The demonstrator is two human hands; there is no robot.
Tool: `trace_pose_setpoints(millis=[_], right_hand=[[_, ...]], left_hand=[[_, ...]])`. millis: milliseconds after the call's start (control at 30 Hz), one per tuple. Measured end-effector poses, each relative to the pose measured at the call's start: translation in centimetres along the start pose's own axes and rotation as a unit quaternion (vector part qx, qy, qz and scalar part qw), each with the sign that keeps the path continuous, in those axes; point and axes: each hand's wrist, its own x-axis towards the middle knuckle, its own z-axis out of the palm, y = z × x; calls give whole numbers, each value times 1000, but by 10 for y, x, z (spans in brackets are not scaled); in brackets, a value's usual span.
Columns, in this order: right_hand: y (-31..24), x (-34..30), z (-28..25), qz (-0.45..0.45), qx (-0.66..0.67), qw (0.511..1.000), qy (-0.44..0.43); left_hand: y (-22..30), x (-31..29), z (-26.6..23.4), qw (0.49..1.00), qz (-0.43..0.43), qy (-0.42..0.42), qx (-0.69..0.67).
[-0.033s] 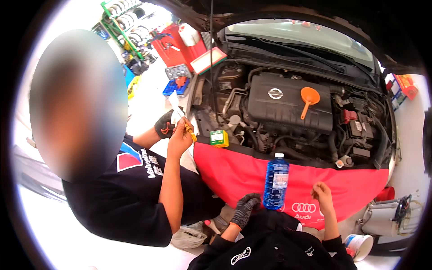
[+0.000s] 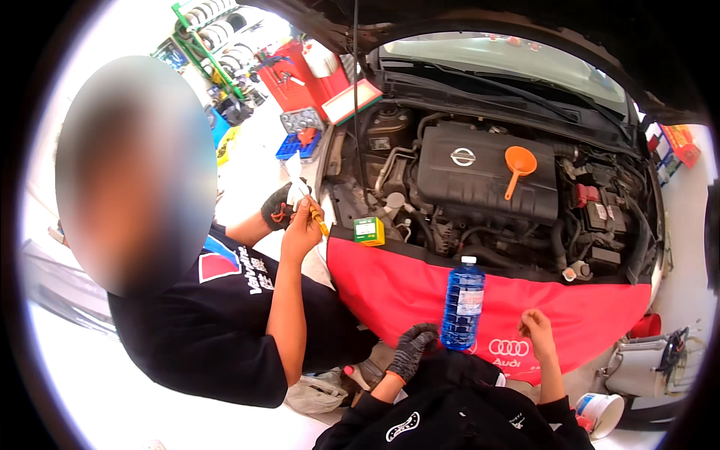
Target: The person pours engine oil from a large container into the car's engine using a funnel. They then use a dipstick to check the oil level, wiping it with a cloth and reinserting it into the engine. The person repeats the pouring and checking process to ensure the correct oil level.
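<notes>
My left hand (image 2: 414, 349), in a dark grey knitted glove, hovers in front of my body beside a tall bottle of blue liquid (image 2: 463, 306). Its fingers bend loosely and nothing shows in them; whether they touch the bottle I cannot tell. The bottle has a white cap and stands upright against a red cover (image 2: 390, 289) draped over the car's front. To the right of it, my bare right hand (image 2: 535, 330) is raised over the cover, fingers loosely bent and holding nothing visible. An orange funnel (image 2: 520, 160) lies on the black engine cover (image 2: 487, 176).
On my left a person (image 2: 225, 315) in a black shirt holds a yellow-handled tool (image 2: 318, 220) and white paper (image 2: 295, 171). A green-yellow box (image 2: 368, 232) sits at the engine bay's edge. The raised hood (image 2: 517, 22) hangs overhead, its prop rod (image 2: 355, 90) upright. A white bucket (image 2: 600, 414) lies lower right.
The whole view has shifted very slightly. My hands, the bottle and the other person's hands stay in nearly the same places.
</notes>
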Motion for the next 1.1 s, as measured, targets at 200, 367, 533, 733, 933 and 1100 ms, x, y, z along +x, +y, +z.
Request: trace_pose_setpoints(millis=[200,367,533,733,933,1100], right_hand=[[129,6,-55,122,-173,972,-104],[185,-21,-90,253,-215,926,-180],[246,-42,-120,332,-292,869,-222],[380,-20,-179,377,-81,923,-21],[367,7,-184,354,-57,933,-27],[317,-18,-153,298,-23,954,-12]], left_hand=[[-32,7,-3,1000,-12,14,1],[-54,2,-7,999,9,39,4],[-61,-14,5,998,22,61,-26],[-81,-27,-5,994,54,93,-7],[-109,-14,-17,990,123,63,-35],[-87,-26,-7,994,99,50,-15]])
